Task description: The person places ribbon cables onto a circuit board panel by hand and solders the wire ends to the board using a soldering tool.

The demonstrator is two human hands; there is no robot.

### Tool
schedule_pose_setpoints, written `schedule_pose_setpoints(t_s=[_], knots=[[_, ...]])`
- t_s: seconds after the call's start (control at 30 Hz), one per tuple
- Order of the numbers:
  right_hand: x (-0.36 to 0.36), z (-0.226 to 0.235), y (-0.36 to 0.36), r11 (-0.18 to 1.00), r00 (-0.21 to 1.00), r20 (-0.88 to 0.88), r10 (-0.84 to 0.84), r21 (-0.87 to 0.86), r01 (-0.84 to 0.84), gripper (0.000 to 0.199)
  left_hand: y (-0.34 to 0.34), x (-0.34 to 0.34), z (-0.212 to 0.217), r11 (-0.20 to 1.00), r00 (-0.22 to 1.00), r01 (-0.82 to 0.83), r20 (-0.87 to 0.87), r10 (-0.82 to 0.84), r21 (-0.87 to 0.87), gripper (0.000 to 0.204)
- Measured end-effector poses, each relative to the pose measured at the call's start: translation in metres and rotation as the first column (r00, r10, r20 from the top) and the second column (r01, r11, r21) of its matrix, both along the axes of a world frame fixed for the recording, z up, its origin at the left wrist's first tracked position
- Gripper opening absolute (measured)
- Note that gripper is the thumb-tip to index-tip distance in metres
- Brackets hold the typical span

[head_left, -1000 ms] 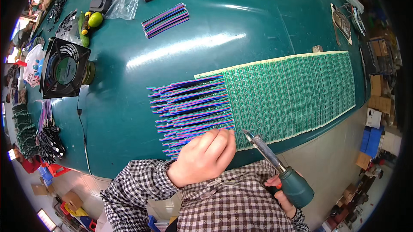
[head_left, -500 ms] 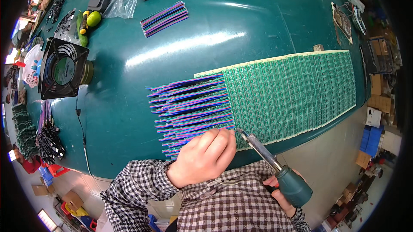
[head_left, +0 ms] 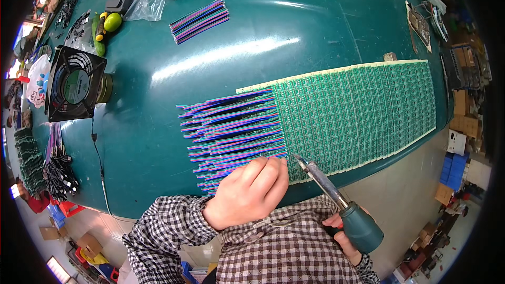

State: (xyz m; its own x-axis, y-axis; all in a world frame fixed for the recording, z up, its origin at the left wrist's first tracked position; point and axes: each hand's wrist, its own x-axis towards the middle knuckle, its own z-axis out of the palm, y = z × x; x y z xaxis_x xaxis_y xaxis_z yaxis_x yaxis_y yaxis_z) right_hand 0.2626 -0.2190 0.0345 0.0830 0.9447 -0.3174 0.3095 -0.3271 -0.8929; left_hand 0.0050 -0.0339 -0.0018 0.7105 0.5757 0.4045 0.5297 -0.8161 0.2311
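Since the earlier frame, my soldering iron tip has edged left toward the green circuit board panel near edge. My right hand grips its handle closed. My left hand presses the striped ribbon wires, fingers curled, on the teal table

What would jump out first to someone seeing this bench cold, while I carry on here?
The wide green panel of circuit boards across the teal table, with multicoloured ribbon wires fanned out from its left edge. At its near left corner the left hand presses on the wires while the right hand aims a soldering iron at the boards' edge. A black fan stands far left.
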Motion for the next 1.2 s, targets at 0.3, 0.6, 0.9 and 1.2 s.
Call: schedule_pose_setpoints(t_s=[0.3,0.6,0.9,1.2], knots=[[0.002,-0.002,-0.012,0.995,0.994,-0.095,-0.057,-0.089,0.048,0.078,0.0,0.001,0.001,1.0,1.0,-0.01,-0.01,0.01,0.017,0.029],[0.001,0.006,-0.004,0.987,0.994,-0.099,-0.055,-0.159,0.038,0.065,0.0,0.002,0.003,1.0,0.999,-0.011,0.051,0.01,0.0,0.03],[-0.013,0.014,0.017,0.991,0.991,-0.033,-0.127,-0.049,0.126,0.035,-0.001,0.004,0.004,1.0,0.997,-0.028,0.065,0.029,-0.011,0.032],[-0.01,0.015,0.016,0.995,0.996,0.005,-0.09,-0.051,0.09,0.031,0.002,0.002,0.003,1.0,0.998,0.0,0.064,0.002,-0.02,0.031]])
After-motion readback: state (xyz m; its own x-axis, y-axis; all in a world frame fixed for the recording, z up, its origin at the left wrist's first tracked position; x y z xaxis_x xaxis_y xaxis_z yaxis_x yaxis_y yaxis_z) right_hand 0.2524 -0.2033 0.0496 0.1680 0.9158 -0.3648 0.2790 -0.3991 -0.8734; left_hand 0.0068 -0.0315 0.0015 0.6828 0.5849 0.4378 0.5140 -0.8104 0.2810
